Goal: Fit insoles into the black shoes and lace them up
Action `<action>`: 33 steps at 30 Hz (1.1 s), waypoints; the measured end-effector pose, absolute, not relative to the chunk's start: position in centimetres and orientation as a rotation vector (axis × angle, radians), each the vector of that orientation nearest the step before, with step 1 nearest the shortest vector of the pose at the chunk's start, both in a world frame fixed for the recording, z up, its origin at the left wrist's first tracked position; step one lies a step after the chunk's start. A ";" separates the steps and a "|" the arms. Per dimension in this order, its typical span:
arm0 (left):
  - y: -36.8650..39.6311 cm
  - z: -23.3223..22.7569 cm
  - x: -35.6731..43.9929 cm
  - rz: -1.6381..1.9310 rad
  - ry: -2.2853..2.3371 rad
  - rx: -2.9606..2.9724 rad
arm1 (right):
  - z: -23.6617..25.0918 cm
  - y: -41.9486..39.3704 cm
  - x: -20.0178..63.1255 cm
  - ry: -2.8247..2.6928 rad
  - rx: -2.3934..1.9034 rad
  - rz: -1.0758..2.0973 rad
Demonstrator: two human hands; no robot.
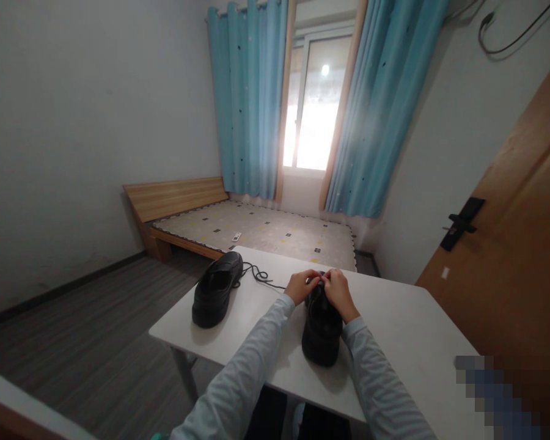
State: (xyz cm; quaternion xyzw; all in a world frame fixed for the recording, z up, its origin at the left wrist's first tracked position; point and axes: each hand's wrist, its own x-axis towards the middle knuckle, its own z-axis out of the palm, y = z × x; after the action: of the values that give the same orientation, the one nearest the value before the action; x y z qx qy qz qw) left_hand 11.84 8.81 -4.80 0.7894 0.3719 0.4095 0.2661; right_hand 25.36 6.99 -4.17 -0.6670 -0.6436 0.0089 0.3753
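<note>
Two black shoes sit on a white table [407, 330]. The nearer black shoe [321, 333] lies in front of me, heel toward me. My left hand [301, 285] and my right hand [338, 294] meet over its lace area, fingers pinched on the black lace. The second black shoe [216, 288] rests to the left, apart from my hands, with its loose black lace [260, 275] trailing across the tabletop toward my left hand.
Beyond the table stands a wooden bed [256, 229] with a patterned mattress and a small object on it. Blue curtains [250, 98] frame a bright window. A wooden door [513, 256] with a black handle is at right. Grey floor lies to the left.
</note>
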 end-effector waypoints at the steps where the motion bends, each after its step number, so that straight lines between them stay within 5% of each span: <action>1: 8.9 -4.4 12.0 1.046 1.025 2.159 | -4.1 6.9 25.5 -1.625 -1.697 0.018; 9: 9.8 -1.6 13.5 0.780 1.106 2.351 | -3.4 5.7 27.0 -1.484 -1.627 0.075; 19: 9.3 -1.1 15.8 0.697 1.161 2.440 | -2.4 3.3 29.4 -1.298 -1.518 0.866; 33: 8.4 -0.4 15.6 0.490 1.247 2.562 | -2.9 2.1 30.3 -0.973 -1.362 1.165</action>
State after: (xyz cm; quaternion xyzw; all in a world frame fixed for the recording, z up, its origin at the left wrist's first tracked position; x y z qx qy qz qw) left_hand 15.65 8.40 -0.42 0.8792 0.4279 0.1680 0.1250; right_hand 30.26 2.09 -2.87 -0.5692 -0.4063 0.4866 0.5237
